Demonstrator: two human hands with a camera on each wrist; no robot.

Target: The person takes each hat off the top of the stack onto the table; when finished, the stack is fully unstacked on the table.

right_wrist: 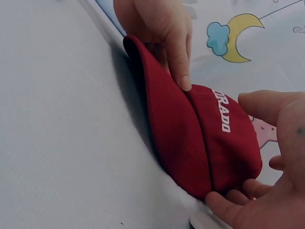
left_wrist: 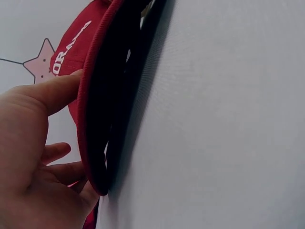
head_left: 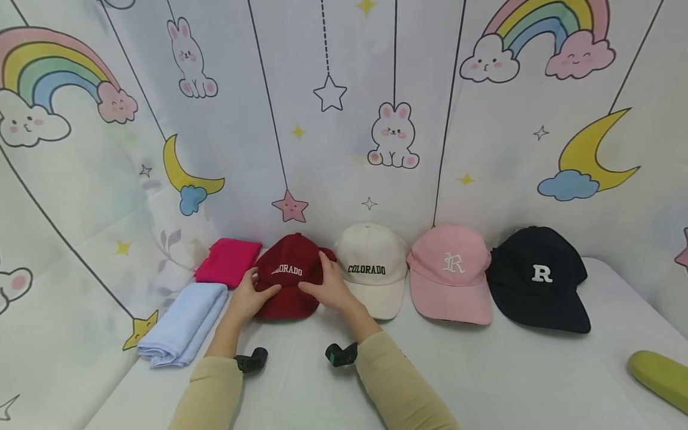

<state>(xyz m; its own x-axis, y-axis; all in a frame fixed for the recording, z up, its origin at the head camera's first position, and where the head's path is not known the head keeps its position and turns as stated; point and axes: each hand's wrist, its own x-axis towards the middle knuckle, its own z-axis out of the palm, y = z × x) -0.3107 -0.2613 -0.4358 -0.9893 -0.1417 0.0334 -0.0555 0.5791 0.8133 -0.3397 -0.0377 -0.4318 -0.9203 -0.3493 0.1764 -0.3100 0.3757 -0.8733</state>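
Observation:
A dark red baseball cap (head_left: 285, 264) with white lettering stands brim-forward on the white-covered table, in line with other caps. At its left side, my left hand (head_left: 249, 297) pinches the base of the brim, thumb in front and fingers round the edge. The brim's dark underside (left_wrist: 107, 95) faces the left wrist camera. My right hand (head_left: 332, 285) holds the cap's other side. In the right wrist view, its fingers (right_wrist: 224, 206) curl at the lower edge, while the thumb (right_wrist: 262, 104) overlaps the crown beside the lettering.
To the right stand a cream cap (head_left: 369, 257), a pink cap (head_left: 450, 275) and a black cap (head_left: 537, 278). A bright pink folded cloth (head_left: 227, 261) and a light blue folded cloth (head_left: 183, 322) lie left. A yellow-green object (head_left: 658, 379) sits at the right edge. Behind hangs a patterned curtain (head_left: 236, 137).

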